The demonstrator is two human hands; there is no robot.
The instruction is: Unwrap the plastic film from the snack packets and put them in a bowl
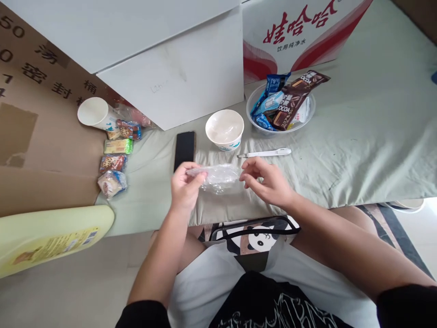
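A crinkled clear plastic bag (220, 178) is stretched between my hands, above the near edge of the cloth. My left hand (186, 187) pinches its left end between thumb and fingers. At the other end, my right hand (266, 182) has curled fingers, with thumb and fingertips at the bag's edge. Just beyond the bag stands a white paper bowl (224, 130), upright. A white utility knife (268, 153) lies beyond my right hand. Past my left hand is a black phone (185, 148), lying flat and partly covered by the fingers.
A clear plastic tub (251, 116) holds several wrapped snacks. At left, a tipped paper cup (97, 116) lies near several small snack packs (114, 163). White boxes (184, 77) and a printed carton (300, 36) stand behind. A yellow container (61, 232) is at lower left.
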